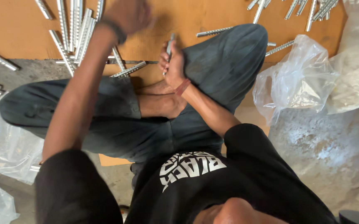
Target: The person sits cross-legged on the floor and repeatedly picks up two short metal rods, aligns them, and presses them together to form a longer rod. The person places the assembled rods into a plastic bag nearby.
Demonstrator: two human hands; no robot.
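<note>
I sit cross-legged on a brown cardboard sheet point(18, 29). My right hand point(172, 66), with a red band at the wrist, is closed around a short grey metal rod point(170, 41) that stands upright just in front of my right knee. My left hand point(127, 14), a dark band on its wrist, is raised over the cardboard and blurred by motion. Whether it holds anything cannot be made out. Just beyond and left of it lies a pile of perforated metal strips point(78, 29).
More metal strips point(312, 8) are scattered at the far right of the cardboard. A crumpled clear plastic bag point(299, 79) sits on the concrete floor to my right. Clear plastic sheeting point(5, 145) lies to my left.
</note>
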